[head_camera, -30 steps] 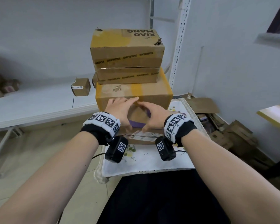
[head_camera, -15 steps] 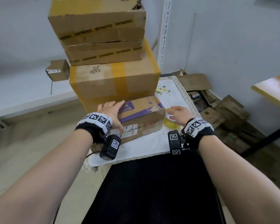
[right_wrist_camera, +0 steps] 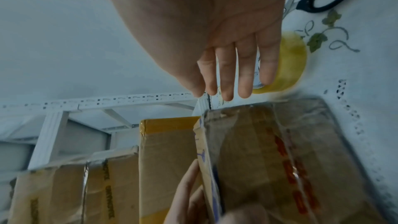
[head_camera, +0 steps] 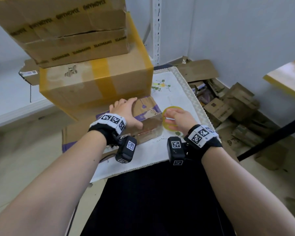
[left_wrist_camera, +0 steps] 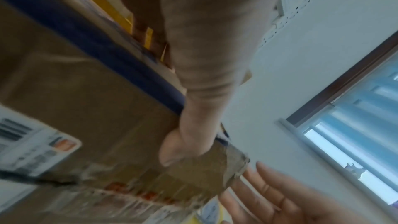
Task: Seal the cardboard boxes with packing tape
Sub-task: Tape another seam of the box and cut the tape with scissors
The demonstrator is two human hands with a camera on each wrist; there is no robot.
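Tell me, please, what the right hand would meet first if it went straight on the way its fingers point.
Most likely the yellow tape roll on the white cloth: the right hand reaches straight fingers over it, though whether they touch is unclear.

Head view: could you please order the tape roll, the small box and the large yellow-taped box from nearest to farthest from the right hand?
1. tape roll, under the fingers of the right hand.
2. small box, just to its left.
3. large yellow-taped box, behind and farther left.
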